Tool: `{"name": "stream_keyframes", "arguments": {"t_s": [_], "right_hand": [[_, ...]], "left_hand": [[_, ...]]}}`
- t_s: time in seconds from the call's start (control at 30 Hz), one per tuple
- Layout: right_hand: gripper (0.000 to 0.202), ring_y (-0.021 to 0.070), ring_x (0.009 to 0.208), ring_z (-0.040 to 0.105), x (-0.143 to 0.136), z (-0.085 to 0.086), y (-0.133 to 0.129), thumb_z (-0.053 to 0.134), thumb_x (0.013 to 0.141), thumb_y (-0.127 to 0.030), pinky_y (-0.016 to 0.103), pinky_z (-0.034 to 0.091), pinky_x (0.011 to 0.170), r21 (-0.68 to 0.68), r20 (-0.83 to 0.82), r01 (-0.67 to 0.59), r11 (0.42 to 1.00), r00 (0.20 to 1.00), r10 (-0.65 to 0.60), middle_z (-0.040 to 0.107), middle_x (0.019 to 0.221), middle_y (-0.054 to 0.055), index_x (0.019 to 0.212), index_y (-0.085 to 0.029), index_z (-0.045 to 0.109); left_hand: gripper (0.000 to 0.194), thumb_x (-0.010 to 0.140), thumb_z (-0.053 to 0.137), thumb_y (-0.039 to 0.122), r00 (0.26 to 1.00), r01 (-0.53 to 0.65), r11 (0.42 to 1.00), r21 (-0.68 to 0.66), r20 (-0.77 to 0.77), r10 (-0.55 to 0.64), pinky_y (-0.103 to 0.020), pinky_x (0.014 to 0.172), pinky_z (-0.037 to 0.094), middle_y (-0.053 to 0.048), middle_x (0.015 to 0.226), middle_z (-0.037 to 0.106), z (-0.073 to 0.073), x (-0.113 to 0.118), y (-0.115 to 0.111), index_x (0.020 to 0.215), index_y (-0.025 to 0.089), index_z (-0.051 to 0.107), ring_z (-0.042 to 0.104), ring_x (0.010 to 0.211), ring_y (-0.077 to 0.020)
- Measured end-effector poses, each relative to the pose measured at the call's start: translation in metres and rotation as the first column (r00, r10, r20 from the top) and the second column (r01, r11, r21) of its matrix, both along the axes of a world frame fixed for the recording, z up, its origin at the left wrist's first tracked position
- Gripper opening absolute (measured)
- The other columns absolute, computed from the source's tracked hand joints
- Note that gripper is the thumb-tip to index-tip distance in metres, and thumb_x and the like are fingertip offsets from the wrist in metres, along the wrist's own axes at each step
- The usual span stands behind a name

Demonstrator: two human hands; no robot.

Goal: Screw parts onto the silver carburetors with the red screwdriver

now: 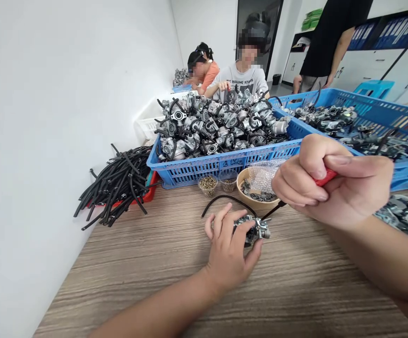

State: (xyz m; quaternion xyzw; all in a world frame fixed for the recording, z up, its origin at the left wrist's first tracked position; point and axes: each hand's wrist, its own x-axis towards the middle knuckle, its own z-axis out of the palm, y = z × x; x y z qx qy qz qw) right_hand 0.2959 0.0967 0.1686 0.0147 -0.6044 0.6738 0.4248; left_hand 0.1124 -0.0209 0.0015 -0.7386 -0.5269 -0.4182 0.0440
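Note:
On the wooden table a small metal carburetor (260, 229) lies under my left hand (230, 249), whose fingers and thumb grip it from both sides. A black rubber hose (221, 199) curves away from the carburetor to the left. My right hand (334, 180) is closed in a fist around the red handle of a screwdriver (273, 211). The screwdriver's dark shaft slants down to the left, and its tip meets the top of the carburetor. Exactly what the tip touches is too small to tell.
Behind my hands stands a blue crate (225, 162) heaped with carburetors; another blue crate (373, 103) holds more metal parts. Two cups of brass screws (207, 184) and a bowl of small parts (258, 203) sit before it. Black hoses (119, 183) fill a red tray. Several people are beyond.

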Motion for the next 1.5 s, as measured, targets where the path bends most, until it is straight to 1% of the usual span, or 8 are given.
{"name": "stream_keyframes", "arguments": {"t_s": [0.47,0.7,0.87,1.1,1.3,1.37,1.43,1.5], "right_hand": [[0.039,0.0099,0.044,0.025,-0.006,-0.006,0.002,0.063,0.107,-0.050,0.026,0.026,0.047,0.011,0.021,-0.053,0.999,0.998,0.053,0.031,0.052,-0.008,0.079,-0.024,0.054],[0.039,0.0092,0.043,0.024,-0.013,-0.012,0.004,0.059,0.107,-0.048,0.025,0.023,0.045,0.006,0.022,-0.084,0.996,0.996,0.084,0.030,0.051,-0.008,0.077,-0.024,0.050],[0.039,0.0095,0.043,0.023,-0.014,-0.013,0.003,0.060,0.107,-0.047,0.025,0.023,0.045,-0.013,0.012,-0.091,0.996,0.996,0.091,0.030,0.051,-0.008,0.077,-0.024,0.051],[0.038,0.0087,0.044,0.024,-0.014,-0.013,0.002,0.061,0.106,-0.045,0.024,0.023,0.046,-0.038,0.000,-0.122,0.992,0.992,0.122,0.031,0.052,-0.008,0.077,-0.024,0.048],[0.033,0.0075,0.047,0.024,-0.016,-0.021,0.004,0.060,0.110,-0.037,0.021,0.023,0.049,-0.058,-0.016,-0.214,0.975,0.977,0.213,0.034,0.057,-0.009,0.082,-0.023,0.052],[0.030,0.0087,0.050,0.031,-0.013,-0.019,0.007,0.056,0.115,-0.037,0.022,0.029,0.051,0.016,0.022,-0.201,0.980,0.979,0.200,0.041,0.062,-0.008,0.089,-0.023,0.060],[0.030,0.0122,0.063,0.050,-0.002,-0.012,0.014,0.055,0.120,-0.043,0.026,0.045,0.063,0.198,0.158,-0.182,0.963,0.976,0.152,0.057,0.075,-0.002,0.102,-0.023,0.069],[0.030,0.0183,0.088,0.065,0.013,0.001,0.021,0.055,0.122,-0.046,0.036,0.056,0.086,0.409,0.359,-0.250,0.878,0.928,0.097,0.069,0.098,0.005,0.114,-0.024,0.074]], "left_hand": [[0.028,0.108,0.074,0.017,0.994,0.101,0.995,-0.019,0.036,-0.100,-0.066,0.122,0.048,-0.007,0.128,0.089,-0.002,-0.006,0.005,0.134,0.027,0.076,0.067,0.151,-0.0394],[0.025,0.109,0.077,0.018,0.984,0.157,0.988,0.011,0.081,-0.157,-0.066,0.123,0.058,-0.006,0.126,0.090,-0.004,-0.008,0.008,0.132,0.027,0.077,0.072,0.143,-0.0362],[0.024,0.109,0.076,0.019,0.988,0.146,0.989,-0.020,0.054,-0.144,-0.068,0.123,0.058,-0.006,0.125,0.090,-0.004,-0.008,0.009,0.130,0.029,0.080,0.074,0.140,-0.0357],[0.027,0.108,0.078,0.016,0.983,0.167,0.986,0.010,0.082,-0.167,-0.067,0.124,0.057,-0.007,0.127,0.090,-0.005,-0.008,0.009,0.133,0.026,0.078,0.074,0.138,-0.0347],[0.027,0.108,0.077,0.017,0.984,0.165,0.986,0.007,0.070,-0.165,-0.067,0.123,0.057,-0.007,0.126,0.090,-0.006,-0.008,0.009,0.134,0.027,0.079,0.073,0.139,-0.0350],[0.027,0.108,0.078,0.018,0.987,0.151,0.988,-0.004,0.060,-0.151,-0.068,0.123,0.058,-0.006,0.126,0.090,-0.006,-0.008,0.009,0.133,0.028,0.080,0.073,0.140,-0.0357],[0.024,0.108,0.078,0.020,0.989,0.135,0.991,-0.013,0.054,-0.134,-0.067,0.122,0.058,-0.006,0.125,0.090,-0.006,-0.008,0.009,0.130,0.029,0.081,0.072,0.139,-0.0360],[0.022,0.108,0.079,0.021,0.990,0.128,0.992,-0.005,0.064,-0.127,-0.066,0.121,0.059,-0.005,0.125,0.090,-0.005,-0.008,0.009,0.128,0.029,0.082,0.073,0.137,-0.0357]]}}
